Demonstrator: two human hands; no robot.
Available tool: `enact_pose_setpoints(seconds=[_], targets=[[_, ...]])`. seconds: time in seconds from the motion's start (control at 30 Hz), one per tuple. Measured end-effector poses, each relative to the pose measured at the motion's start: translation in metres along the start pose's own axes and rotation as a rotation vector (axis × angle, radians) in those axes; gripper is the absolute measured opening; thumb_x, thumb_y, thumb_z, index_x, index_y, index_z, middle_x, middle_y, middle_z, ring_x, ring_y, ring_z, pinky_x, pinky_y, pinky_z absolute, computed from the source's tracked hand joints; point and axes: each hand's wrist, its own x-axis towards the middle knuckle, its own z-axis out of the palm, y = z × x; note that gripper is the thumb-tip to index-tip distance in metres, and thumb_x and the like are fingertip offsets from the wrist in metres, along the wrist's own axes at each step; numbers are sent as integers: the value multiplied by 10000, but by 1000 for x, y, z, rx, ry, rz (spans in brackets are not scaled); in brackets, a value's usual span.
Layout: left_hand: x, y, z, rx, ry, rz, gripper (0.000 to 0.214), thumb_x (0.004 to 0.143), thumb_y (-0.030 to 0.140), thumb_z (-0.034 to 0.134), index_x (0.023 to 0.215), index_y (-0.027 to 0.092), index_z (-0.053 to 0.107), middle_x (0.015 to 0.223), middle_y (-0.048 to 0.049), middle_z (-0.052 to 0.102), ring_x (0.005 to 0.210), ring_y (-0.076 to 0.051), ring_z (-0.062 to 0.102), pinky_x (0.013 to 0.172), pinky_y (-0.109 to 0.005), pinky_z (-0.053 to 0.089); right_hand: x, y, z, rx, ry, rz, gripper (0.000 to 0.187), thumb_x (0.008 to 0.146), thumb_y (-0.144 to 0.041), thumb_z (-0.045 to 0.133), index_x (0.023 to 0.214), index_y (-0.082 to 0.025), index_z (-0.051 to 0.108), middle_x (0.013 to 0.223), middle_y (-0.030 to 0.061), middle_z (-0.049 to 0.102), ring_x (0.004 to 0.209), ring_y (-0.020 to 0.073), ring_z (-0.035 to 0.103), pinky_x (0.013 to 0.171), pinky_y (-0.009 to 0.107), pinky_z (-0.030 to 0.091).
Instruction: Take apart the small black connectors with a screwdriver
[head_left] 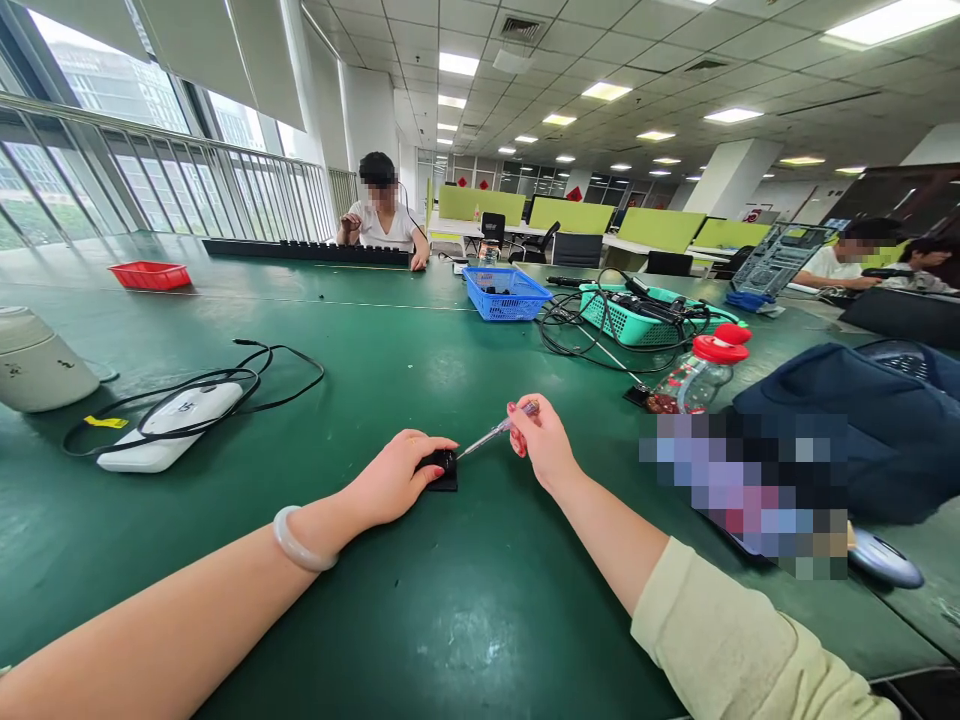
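Observation:
On the green table (480,560), a small black square part (448,478) lies flat in front of me. My left hand (397,475) grips it from the left, with the thumb at its near side and the fingers at its far side. A screwdriver (487,438) with a clear purplish handle is pinched in my right hand (541,440). Its thin metal shaft slants down to the left, and the tip meets the black part beside my left fingertips. Exactly what the tip touches is too small to make out.
To the left are a white device (176,425) with a looped black cable and a pale rounded container (37,360). A red tray (150,274), blue basket (506,294) and green basket (637,320) with cables stand farther off. At right are a red-lidded bottle (694,375) and dark bag (855,430). A person sits opposite.

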Motion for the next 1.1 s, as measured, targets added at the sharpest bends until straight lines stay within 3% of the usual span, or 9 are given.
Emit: enact_pose_setpoints(seconds=[0.2,0.5,0.8,0.97,1.1], targets=[[-1,0,0,-5,-2,6,385,897,261,475,1263,271,594,1203,-46,658,1187,-237,520,1086,-444,437,0,1,1,179,-12,127,424,667,-505,784,778,-218,492,488,-97,502,370,56,421,355,174,297],[-1,2,-1,-17,-2,-48,381,899,316,493,1264,307,600,1209,-49,637,1211,-234,507,1094,-433,431,-2,-3,4,37,50,30,456,648,-570,781,774,-205,537,521,-63,586,463,96,576,447,200,494],[-1,1,-1,-19,-7,-33,383,894,364,514,1261,298,604,1200,-61,639,1195,-247,513,1075,-450,438,-1,-4,5,105,69,157,441,636,-517,816,759,-195,541,568,-40,631,471,100,605,438,201,516],[0,4,-2,-15,-3,-19,378,873,386,559,1234,292,623,1190,-60,651,1196,-254,517,1066,-447,446,0,1,4,-16,69,92,463,632,-558,800,784,-186,570,610,-38,645,500,93,611,480,208,541],[-1,4,-3,-25,-4,-30,398,838,393,614,1225,302,629,1193,-57,648,1190,-258,527,1063,-450,455,-1,1,5,18,62,100,453,640,-542,804,791,-185,570,606,-36,647,529,103,633,527,220,564]])
